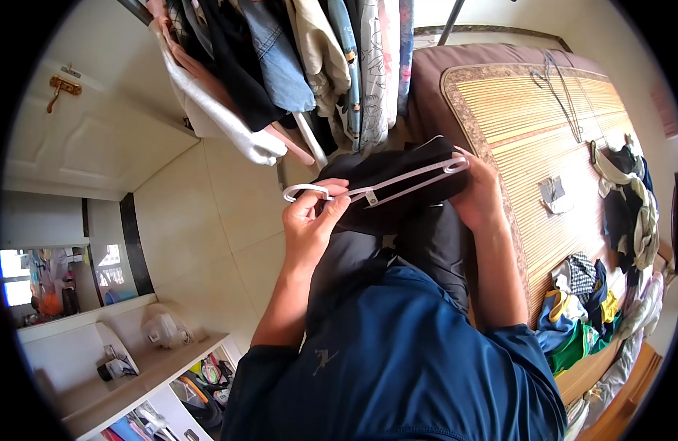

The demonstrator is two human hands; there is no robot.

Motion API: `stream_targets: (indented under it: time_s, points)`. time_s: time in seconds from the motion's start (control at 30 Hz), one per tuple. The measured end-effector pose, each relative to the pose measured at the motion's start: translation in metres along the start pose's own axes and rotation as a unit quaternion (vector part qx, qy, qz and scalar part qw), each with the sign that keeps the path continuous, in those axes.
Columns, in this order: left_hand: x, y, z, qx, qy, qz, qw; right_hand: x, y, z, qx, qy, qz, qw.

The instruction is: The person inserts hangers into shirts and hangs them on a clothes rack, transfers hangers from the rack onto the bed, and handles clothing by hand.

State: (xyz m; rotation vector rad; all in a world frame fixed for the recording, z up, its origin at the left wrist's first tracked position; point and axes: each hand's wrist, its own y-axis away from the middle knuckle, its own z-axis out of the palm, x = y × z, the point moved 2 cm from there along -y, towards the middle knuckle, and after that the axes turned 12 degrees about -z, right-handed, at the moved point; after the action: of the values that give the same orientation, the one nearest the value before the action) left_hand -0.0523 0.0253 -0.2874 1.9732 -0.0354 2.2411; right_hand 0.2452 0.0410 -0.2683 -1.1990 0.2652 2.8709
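1. Left hand [308,224]: fingers pinch the white plastic hanger [420,171] by its hook, likely light, stiff, best gripped there.
2. Black cloth garment [361,169], seemingly soft, between hands, near the bed's [426,92] left edge.
3. Right hand [480,189]: fingers clamped on garment and hanger end.

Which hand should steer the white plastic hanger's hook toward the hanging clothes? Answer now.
Probably the left hand: it holds the white plastic hanger beside its hook, while the right hand holds the black cloth garment at the other end.
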Motion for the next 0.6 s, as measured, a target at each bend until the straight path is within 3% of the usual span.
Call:
stream_targets:
  time_s: [0.2, 0.33, 0.4, 0.53, 0.6]
  points:
    - [0.000, -0.007, -0.006, 0.060, -0.066, 0.053, 0.995, 0.001, 0.000, 0.004, 0.029, 0.040, -0.012, 0.999]
    - [0.013, -0.008, -0.006, 0.087, -0.194, 0.134, 0.968, 0.002, -0.003, 0.005, 0.053, 0.107, -0.089, 0.989]
    - [0.016, -0.006, -0.006, 0.085, -0.204, 0.127, 0.967, 0.002, -0.005, 0.006, 0.060, 0.136, -0.125, 0.981]
    - [0.013, -0.003, -0.003, 0.084, -0.264, 0.148, 0.949, -0.005, 0.000, 0.014, 0.076, 0.291, -0.212, 0.930]
    - [0.010, -0.004, 0.005, 0.096, -0.255, 0.147, 0.951, -0.008, 0.010, 0.032, 0.041, 0.459, -0.305, 0.834]
